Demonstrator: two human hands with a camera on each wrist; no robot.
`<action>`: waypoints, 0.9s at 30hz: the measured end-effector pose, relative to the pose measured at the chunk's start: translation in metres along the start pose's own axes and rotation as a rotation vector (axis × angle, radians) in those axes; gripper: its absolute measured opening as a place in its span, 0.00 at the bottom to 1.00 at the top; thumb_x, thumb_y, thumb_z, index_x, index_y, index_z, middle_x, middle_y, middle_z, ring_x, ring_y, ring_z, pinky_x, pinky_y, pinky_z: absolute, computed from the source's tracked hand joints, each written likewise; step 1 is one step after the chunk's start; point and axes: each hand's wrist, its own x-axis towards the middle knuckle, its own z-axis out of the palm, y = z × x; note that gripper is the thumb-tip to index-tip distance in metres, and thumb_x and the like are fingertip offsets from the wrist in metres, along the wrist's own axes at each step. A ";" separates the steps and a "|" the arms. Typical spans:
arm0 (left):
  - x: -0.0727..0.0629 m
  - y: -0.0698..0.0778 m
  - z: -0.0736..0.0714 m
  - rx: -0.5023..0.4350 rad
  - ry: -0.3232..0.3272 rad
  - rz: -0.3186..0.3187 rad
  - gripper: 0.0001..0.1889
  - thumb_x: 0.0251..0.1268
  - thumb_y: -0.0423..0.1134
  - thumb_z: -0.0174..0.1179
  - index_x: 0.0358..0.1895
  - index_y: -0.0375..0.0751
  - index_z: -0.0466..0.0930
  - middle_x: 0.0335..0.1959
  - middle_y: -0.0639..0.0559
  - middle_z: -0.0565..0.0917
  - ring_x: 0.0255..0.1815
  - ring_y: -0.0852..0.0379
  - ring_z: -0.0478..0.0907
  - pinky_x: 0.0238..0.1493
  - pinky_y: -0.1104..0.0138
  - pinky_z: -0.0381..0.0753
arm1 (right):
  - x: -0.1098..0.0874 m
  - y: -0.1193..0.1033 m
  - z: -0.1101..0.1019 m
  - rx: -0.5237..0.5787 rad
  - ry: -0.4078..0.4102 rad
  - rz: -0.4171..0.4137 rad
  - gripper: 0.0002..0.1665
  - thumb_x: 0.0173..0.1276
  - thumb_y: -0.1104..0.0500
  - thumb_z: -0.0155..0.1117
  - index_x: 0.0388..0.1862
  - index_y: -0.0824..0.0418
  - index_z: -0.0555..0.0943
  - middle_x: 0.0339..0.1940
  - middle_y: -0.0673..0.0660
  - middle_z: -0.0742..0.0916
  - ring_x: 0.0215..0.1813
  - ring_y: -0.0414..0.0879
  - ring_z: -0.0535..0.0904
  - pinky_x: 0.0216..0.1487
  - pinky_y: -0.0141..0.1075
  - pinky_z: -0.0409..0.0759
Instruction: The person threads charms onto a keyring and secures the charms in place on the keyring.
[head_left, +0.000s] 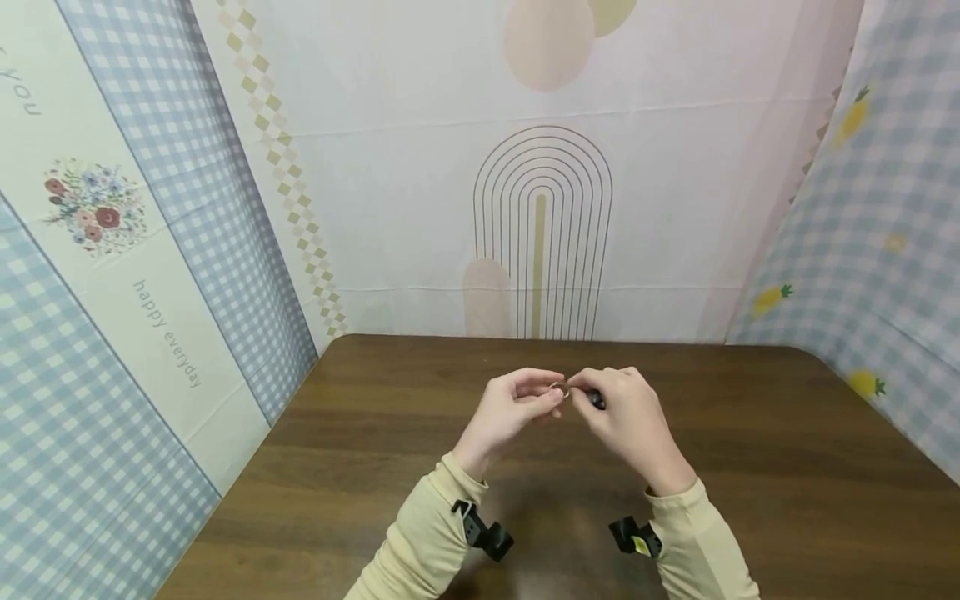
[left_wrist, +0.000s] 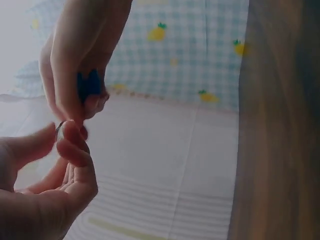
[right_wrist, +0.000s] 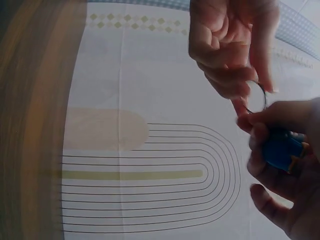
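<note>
In front of me, above the table, my two hands meet at a thin metal key ring (right_wrist: 264,95). My left hand (head_left: 517,408) pinches the ring between thumb and fingertips. At the ring's lower edge in the right wrist view, the thumb and forefinger of my right hand (head_left: 626,412) pinch together. A small blue charm (right_wrist: 281,151) with an orange-yellow edge lies within the curled fingers of that hand. It looks dark in the head view. The fingers hide whatever links the charm to the ring.
Below the hands spreads a brown wooden table (head_left: 360,467). A white printed cloth (head_left: 405,208) hangs behind it, with checked cloths at the left (head_left: 225,208) and right (head_left: 885,275). Black wrist cameras (head_left: 480,529) are strapped over both sleeves.
</note>
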 end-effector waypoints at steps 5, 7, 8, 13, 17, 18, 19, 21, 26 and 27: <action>-0.005 -0.001 0.005 -0.163 0.053 0.032 0.17 0.63 0.24 0.58 0.56 0.23 0.75 0.32 0.53 0.84 0.31 0.63 0.83 0.40 0.69 0.84 | 0.000 -0.003 0.001 0.004 0.069 -0.038 0.08 0.51 0.70 0.72 0.27 0.60 0.85 0.20 0.51 0.85 0.22 0.39 0.72 0.38 0.41 0.75; -0.006 -0.002 0.005 -0.184 0.090 0.068 0.16 0.63 0.23 0.59 0.54 0.22 0.76 0.33 0.49 0.85 0.30 0.63 0.84 0.40 0.68 0.86 | 0.000 -0.005 0.001 0.015 0.060 -0.061 0.08 0.51 0.70 0.72 0.28 0.60 0.85 0.22 0.51 0.86 0.22 0.39 0.72 0.39 0.40 0.74; -0.006 -0.001 0.005 -0.179 0.110 0.084 0.15 0.62 0.23 0.59 0.53 0.23 0.77 0.33 0.45 0.86 0.30 0.63 0.84 0.40 0.67 0.86 | 0.000 -0.006 0.001 0.020 0.054 -0.069 0.08 0.51 0.70 0.73 0.29 0.60 0.85 0.23 0.51 0.87 0.23 0.39 0.74 0.39 0.40 0.74; -0.009 -0.003 0.003 -0.065 0.142 0.170 0.12 0.63 0.24 0.59 0.49 0.22 0.79 0.38 0.24 0.83 0.28 0.63 0.84 0.39 0.63 0.88 | -0.003 -0.009 0.002 0.003 0.024 -0.079 0.10 0.53 0.70 0.71 0.35 0.62 0.85 0.25 0.52 0.88 0.23 0.39 0.76 0.40 0.40 0.75; -0.012 -0.003 -0.001 0.056 0.112 0.210 0.11 0.63 0.23 0.58 0.47 0.21 0.80 0.36 0.21 0.82 0.31 0.45 0.86 0.37 0.64 0.88 | -0.007 -0.010 0.003 -0.044 0.019 -0.121 0.10 0.51 0.71 0.71 0.33 0.62 0.85 0.25 0.52 0.88 0.23 0.39 0.73 0.41 0.39 0.74; -0.013 -0.002 -0.002 0.085 0.104 0.214 0.10 0.63 0.23 0.58 0.46 0.20 0.80 0.36 0.22 0.82 0.31 0.41 0.86 0.36 0.64 0.88 | -0.008 -0.011 0.003 -0.055 0.020 -0.135 0.10 0.50 0.71 0.71 0.32 0.62 0.85 0.25 0.51 0.88 0.23 0.39 0.73 0.40 0.39 0.74; -0.014 -0.003 -0.003 0.115 0.097 0.214 0.10 0.63 0.23 0.58 0.45 0.20 0.81 0.35 0.22 0.83 0.32 0.36 0.85 0.35 0.65 0.88 | -0.008 -0.011 0.003 -0.065 0.019 -0.148 0.10 0.50 0.71 0.71 0.32 0.61 0.85 0.25 0.51 0.88 0.23 0.40 0.74 0.40 0.39 0.73; -0.015 -0.003 -0.005 0.171 0.080 0.208 0.09 0.63 0.22 0.57 0.44 0.20 0.81 0.34 0.23 0.83 0.32 0.33 0.84 0.33 0.66 0.87 | -0.010 -0.012 0.003 -0.085 0.016 -0.174 0.10 0.49 0.71 0.72 0.30 0.60 0.85 0.24 0.50 0.87 0.24 0.40 0.76 0.40 0.39 0.73; -0.018 -0.001 -0.010 0.261 0.018 0.187 0.08 0.63 0.21 0.56 0.42 0.20 0.82 0.31 0.25 0.83 0.28 0.39 0.84 0.30 0.69 0.86 | -0.012 -0.018 0.002 -0.119 -0.002 -0.212 0.11 0.47 0.71 0.73 0.27 0.57 0.85 0.21 0.48 0.85 0.25 0.39 0.77 0.40 0.39 0.73; -0.019 0.000 -0.011 0.270 0.002 0.180 0.08 0.63 0.21 0.57 0.42 0.21 0.82 0.31 0.26 0.83 0.27 0.43 0.84 0.30 0.69 0.85 | -0.012 -0.019 0.002 -0.124 -0.009 -0.216 0.11 0.47 0.71 0.73 0.26 0.57 0.84 0.20 0.47 0.84 0.25 0.38 0.77 0.40 0.40 0.73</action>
